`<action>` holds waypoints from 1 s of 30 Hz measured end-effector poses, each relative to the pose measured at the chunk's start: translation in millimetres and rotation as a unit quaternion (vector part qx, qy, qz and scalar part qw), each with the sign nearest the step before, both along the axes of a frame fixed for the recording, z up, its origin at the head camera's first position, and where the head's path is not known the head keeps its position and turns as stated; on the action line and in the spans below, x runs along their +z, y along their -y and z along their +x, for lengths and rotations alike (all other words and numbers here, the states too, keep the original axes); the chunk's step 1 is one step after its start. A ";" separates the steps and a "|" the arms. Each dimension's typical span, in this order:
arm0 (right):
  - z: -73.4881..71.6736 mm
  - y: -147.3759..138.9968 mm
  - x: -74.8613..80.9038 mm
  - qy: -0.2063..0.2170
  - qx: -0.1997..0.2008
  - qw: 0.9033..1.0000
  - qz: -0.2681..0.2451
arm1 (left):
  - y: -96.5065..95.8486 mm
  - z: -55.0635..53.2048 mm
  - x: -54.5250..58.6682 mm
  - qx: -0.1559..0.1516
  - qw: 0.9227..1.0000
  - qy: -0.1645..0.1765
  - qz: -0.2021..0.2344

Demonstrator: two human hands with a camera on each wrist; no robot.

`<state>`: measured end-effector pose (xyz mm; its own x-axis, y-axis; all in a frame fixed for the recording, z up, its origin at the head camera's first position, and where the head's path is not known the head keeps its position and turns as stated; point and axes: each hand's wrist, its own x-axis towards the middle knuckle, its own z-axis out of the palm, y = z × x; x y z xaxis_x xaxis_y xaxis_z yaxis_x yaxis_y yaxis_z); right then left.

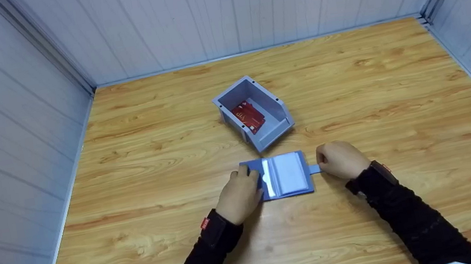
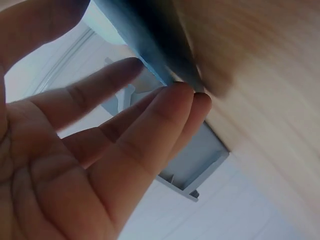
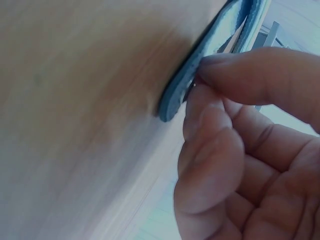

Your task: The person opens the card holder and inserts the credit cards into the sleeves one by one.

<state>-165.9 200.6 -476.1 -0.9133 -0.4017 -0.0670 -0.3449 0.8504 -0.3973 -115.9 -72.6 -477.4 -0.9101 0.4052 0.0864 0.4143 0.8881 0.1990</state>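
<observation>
A blue card holder (image 1: 310, 185) lies opened out flat on the table, with clear plastic sleeves (image 1: 290, 173) on its right half and a white card edge in a pocket at the left. My left hand (image 1: 238, 195) holds its left cover, fingers over the top and thumb at the lower edge. Seen from the left wrist, the fingertips (image 2: 177, 92) are right at the cover's edge. My right hand (image 1: 343, 160) is at the closing strap (image 1: 314, 169) on the right side. Thumb and index finger pinch the strap (image 3: 172, 102) close over the table in the right wrist view.
Behind the card holder stands a grey plastic bin (image 1: 276, 132), turned at an angle. Red cards (image 1: 248, 116) lettered VIP lie inside it. Pale panel walls (image 1: 216, 12) enclose the wooden table (image 1: 149, 155) at the back and both sides.
</observation>
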 end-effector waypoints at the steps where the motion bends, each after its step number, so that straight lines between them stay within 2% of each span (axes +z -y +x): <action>1: 0.0 0.1 -0.1 0.000 0.000 1.000 0.000 | 0.0 0.2 -0.5 0.001 1.000 0.001 0.001; 10: -0.1 0.1 -1.0 -0.003 0.001 1.000 0.003 | -4.6 2.0 -3.0 0.005 1.000 -0.017 -0.013; 18: -0.5 -0.6 -0.2 -0.005 0.006 1.000 0.005 | -9.1 1.2 -6.9 -0.017 1.000 -0.015 -0.017; 30: -3.3 1.3 4.0 0.024 0.003 1.000 -0.002 | -9.7 -1.3 -5.9 -0.008 1.000 0.020 -0.021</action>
<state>-169.1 199.2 -472.1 -0.9067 -0.4075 -0.1088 -0.3307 0.8469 -0.4165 -117.1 -62.9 -483.3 -0.9062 0.4216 0.0325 0.4203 0.8896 0.1785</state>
